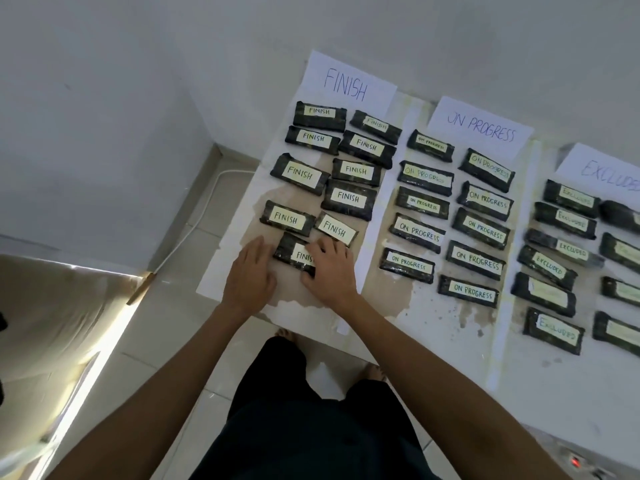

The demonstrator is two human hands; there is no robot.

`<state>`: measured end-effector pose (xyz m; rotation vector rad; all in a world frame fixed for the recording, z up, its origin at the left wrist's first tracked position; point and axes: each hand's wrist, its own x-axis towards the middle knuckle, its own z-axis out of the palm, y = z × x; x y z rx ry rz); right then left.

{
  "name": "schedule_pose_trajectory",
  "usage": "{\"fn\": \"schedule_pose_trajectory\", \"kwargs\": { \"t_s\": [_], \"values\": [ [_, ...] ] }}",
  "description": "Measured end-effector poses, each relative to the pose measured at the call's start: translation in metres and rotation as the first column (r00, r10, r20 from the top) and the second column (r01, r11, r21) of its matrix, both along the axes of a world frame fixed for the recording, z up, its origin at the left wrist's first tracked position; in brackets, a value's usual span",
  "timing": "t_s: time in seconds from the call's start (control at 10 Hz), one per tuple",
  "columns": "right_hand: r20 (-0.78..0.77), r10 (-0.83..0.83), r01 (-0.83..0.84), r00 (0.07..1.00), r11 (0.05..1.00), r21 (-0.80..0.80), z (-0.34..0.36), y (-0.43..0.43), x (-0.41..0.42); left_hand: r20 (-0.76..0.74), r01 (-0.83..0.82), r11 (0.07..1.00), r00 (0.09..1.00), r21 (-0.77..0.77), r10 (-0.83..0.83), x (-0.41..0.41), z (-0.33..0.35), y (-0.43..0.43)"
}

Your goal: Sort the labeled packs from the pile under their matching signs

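Pack (294,252) nearest the person

Oblong, dark crinkled wrap, pale paper label; farthest below the FINISH sign (346,85), long axis slanting, right end nearer the person; right hand (329,268) presses that end, fingers loosely straight; left hand (249,271) lies flat, straight-fingered, beside its left end.

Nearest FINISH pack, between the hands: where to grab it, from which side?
The nearest FINISH pack lies flat and tilted. Probably best: pinch its left end across the narrow width, coming from the near-left. The right hand covers its right half, neighbouring FINISH packs crowd its far edge, and the left hand lies flat beside that end.
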<state>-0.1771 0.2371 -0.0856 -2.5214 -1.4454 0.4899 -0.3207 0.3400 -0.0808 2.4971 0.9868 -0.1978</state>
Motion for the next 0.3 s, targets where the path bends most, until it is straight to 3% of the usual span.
{"fn": "schedule_pose_trajectory", "kwargs": {
  "t_s": [0.3],
  "values": [
    [-0.028,-0.022,0.021,0.999,0.999,-0.037,0.039,-0.025,0.010,0.116,0.083,0.996,0.990,-0.039,-0.078,0.014,0.039,-0.017]
  ]
}}
